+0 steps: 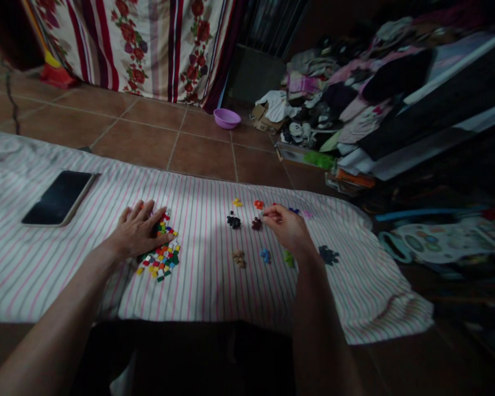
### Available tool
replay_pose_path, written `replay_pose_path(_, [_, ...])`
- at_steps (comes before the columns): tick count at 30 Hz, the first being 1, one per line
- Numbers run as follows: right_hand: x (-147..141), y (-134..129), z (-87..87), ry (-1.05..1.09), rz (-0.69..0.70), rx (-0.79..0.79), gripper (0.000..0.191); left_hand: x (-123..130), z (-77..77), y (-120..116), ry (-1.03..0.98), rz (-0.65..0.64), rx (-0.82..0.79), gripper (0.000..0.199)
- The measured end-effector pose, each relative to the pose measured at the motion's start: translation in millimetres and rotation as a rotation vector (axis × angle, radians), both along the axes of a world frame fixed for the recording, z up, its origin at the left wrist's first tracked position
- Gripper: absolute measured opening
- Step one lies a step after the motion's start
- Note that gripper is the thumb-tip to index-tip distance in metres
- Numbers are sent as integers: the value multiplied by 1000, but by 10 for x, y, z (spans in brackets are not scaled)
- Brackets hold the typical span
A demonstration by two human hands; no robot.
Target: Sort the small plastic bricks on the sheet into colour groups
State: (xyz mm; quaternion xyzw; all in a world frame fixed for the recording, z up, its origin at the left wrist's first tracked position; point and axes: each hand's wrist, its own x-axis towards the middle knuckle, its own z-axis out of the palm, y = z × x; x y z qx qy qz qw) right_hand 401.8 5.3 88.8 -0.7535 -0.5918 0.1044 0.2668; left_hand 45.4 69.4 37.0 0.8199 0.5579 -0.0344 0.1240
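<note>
My left hand (142, 228) lies with its fingers spread over the left side of a mixed pile of small coloured pieces (160, 261). My right hand (286, 223) is closed in a pinch above the sorted heaps; whatever sits at its fingertips is too small to name. Just left of those fingertips are a dark brown heap (256, 224) and an orange heap (258, 204). Farther left lie yellow (237, 202) and black (234, 221) heaps. Nearer me are tan (239, 258), light blue (265, 255) and lime green (289, 258) ones. Purple (293, 210) and pink (308, 214) pieces show beyond my right hand.
Everything rests on a striped cloth (198, 291). A phone (60, 198) lies at its left, and a dark teal heap (328, 254) is right of my right wrist. A purple basin (226, 118) stands on the tiled floor, with piled clothes (330, 82) at the right.
</note>
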Motion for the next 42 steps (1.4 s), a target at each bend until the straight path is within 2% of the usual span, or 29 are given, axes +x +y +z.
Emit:
replay_pose_path(5, [106, -106, -81, -59, 10, -56, 9, -1, -37, 22, -18, -10, 39, 86])
replay_pose_path(11, [79, -155, -267, -85, 17, -167, 14, -3, -40, 32, -6, -25, 26, 90])
replay_pose_path(19, [60, -125, -393, -93, -23, -162, 6, 6, -49, 38, -6, -22, 2, 85])
replay_pose_path(25, [39, -98, -463, -147, -4, -77, 13, -5, -62, 42, -5, -13, -8, 93])
replay_pose_path(30, [18, -83, -464, -132, 25, -62, 17, -24, -60, 37, -26, -17, -2, 93])
replay_pose_path(36, [45, -76, -438, -127, -28, -74, 18, -55, -60, 35, -47, -14, -13, 88])
replay_pose_path(42, [64, -95, -264, -139, -46, -107, 8, -71, -80, 50, -68, -37, 13, 85])
